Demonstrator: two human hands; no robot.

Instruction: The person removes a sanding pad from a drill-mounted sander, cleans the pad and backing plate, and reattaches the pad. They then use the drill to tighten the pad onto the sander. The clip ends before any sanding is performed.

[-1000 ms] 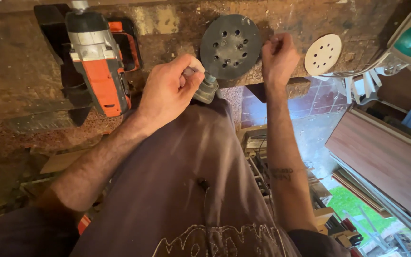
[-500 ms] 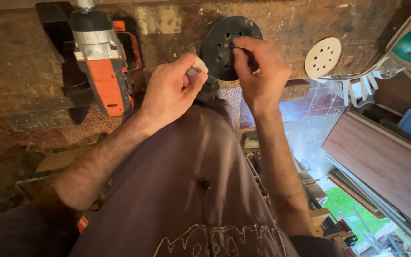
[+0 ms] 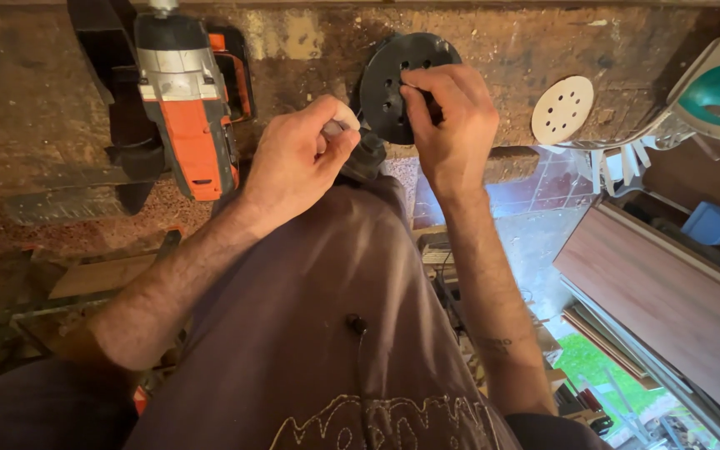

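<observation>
- The left hand (image 3: 293, 171) is closed around the body of a sander (image 3: 366, 158), a pale part showing between thumb and forefinger; only a little of the dark housing is visible below the fist.
- The right hand (image 3: 452, 125) rests on the black round backing pad (image 3: 397, 79). Its fingers (image 3: 420, 93) are curled and pinched on the pad face near its right edge; what they pinch, if anything separate from the pad, cannot be told.
- Key relation: the backing pad lies directly under the right fingers and just beyond the left fist. Its perforated face is turned toward the camera. The sander body runs from the pad back toward the person's lap, so the right hand is nearer the pad and the left hand is nearer the body.
- A white perforated sanding disc (image 3: 562, 109) lies flat on the worktop (image 3: 502, 50), to the right of the right hand and apart from it.
- An orange and grey power drill (image 3: 187, 108) lies on the worktop to the left of the left hand, long axis pointing away from the person.
- The worktop is rough, stained and dusty. A teal and white tool (image 3: 714, 92) sits at its far right. Beyond the edge are a wooden board (image 3: 668, 308), tiled floor and grass.
</observation>
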